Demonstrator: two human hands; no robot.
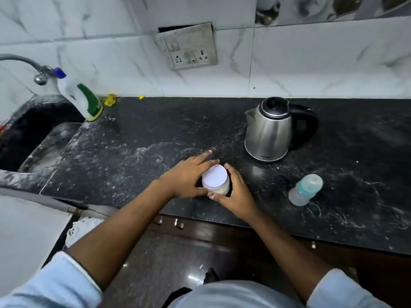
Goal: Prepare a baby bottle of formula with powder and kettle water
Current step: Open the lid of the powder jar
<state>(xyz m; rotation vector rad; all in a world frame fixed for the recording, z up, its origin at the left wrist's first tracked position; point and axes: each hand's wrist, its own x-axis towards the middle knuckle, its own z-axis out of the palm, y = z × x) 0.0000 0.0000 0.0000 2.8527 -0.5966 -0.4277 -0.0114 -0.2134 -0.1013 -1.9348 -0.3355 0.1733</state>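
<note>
My right hand (234,195) curls round the powder jar (219,189) to steady it; my left hand (185,178) grips its lid (214,177), presumably to unscrew.

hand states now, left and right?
Left hand: holds the jar, thumb and fingers either side.
Right hand: fingers curled round the same jar.
</note>
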